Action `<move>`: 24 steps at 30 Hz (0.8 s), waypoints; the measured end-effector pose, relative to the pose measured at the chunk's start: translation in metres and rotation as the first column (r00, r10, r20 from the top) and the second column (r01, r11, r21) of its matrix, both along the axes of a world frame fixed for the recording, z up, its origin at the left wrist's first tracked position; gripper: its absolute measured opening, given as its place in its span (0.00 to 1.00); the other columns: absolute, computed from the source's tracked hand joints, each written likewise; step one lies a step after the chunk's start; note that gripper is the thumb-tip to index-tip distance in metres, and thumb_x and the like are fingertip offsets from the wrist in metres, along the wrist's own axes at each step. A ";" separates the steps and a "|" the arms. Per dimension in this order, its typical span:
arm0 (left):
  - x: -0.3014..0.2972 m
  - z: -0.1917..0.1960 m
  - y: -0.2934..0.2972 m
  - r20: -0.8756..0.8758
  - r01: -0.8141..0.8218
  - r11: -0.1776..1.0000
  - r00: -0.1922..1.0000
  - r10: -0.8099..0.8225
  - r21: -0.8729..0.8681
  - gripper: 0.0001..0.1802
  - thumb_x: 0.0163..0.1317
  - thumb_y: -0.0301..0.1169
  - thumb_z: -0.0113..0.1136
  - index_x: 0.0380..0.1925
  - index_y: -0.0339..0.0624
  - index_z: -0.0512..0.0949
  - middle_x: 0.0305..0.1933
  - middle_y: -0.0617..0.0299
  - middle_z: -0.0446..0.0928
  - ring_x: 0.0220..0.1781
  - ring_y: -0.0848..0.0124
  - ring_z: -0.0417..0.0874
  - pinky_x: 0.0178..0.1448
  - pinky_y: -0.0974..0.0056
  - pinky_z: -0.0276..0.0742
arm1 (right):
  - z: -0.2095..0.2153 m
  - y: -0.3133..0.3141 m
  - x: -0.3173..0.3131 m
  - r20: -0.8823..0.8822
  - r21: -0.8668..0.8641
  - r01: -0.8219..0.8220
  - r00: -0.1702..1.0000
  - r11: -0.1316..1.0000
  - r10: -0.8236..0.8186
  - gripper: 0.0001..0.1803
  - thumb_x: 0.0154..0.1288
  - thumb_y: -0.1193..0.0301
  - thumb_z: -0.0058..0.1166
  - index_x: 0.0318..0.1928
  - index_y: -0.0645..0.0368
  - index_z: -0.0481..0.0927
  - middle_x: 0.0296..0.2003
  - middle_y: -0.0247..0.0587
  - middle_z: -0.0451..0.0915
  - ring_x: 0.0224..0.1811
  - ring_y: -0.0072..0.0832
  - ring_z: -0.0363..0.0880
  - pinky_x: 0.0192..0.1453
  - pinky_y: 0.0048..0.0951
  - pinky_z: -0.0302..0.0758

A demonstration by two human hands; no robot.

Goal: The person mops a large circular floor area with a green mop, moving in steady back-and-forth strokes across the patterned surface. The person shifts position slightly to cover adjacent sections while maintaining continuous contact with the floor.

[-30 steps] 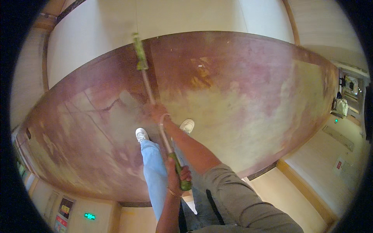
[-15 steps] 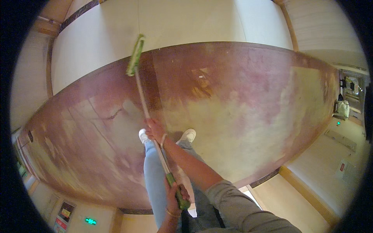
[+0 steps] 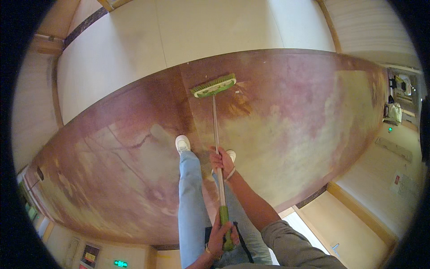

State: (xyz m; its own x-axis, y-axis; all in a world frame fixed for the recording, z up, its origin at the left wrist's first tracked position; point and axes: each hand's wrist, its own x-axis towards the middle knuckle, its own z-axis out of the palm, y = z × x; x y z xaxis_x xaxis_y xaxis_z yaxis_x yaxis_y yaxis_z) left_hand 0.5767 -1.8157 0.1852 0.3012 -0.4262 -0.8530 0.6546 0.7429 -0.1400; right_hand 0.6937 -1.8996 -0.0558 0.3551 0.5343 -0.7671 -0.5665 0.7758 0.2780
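Note:
I hold a long-handled broom with both hands. Its wide head [image 3: 213, 86] has green bristles along the far side and lies over the patterned carpet ahead of me, slightly tilted; whether the bristles touch the carpet I cannot tell. From the head a pale metal pole [image 3: 216, 123] runs back toward my body. My right hand [image 3: 221, 162] is wrapped round the middle of the pole. Lower down, my left hand [image 3: 220, 235] grips the green handle end [image 3: 225, 224]. A small white scrap [image 3: 237, 92] lies on the carpet just right of the head.
Reddish and yellowish carpet [image 3: 286, 130] spreads along a corridor. A cream wall [image 3: 215, 31] rises beyond its far edge. Behind me on the right is a wooden door [image 3: 345, 224]. A pale bag [image 3: 394, 113] stands at the far right end. My white shoes [image 3: 182, 143] are on the carpet.
The broom head has swung from the left by the wall's foot to the right over the carpet, turning from steep to nearly crosswise. Both hands moved right with it. My left foot has stepped forward.

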 end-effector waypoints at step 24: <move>0.030 -0.012 0.114 -0.058 0.257 0.951 0.966 -0.250 0.173 0.37 0.57 0.27 0.45 0.64 0.57 0.40 0.13 0.58 0.62 0.12 0.68 0.66 0.16 0.64 0.68 | -0.014 0.103 0.019 0.062 0.080 0.106 0.992 0.991 -0.112 0.16 0.61 0.53 0.43 0.35 0.53 0.67 0.14 0.22 0.54 0.11 0.12 0.51 0.08 0.14 0.49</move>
State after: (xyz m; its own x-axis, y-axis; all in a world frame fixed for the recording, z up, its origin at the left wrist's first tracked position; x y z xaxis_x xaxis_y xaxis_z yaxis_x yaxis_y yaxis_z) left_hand 0.6068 -1.7021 0.1736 0.1712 -0.3254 -0.9299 0.8215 0.5682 -0.0476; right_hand 0.7130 -1.7966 -0.0700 0.4629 0.5455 -0.6987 -0.4987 0.8119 0.3035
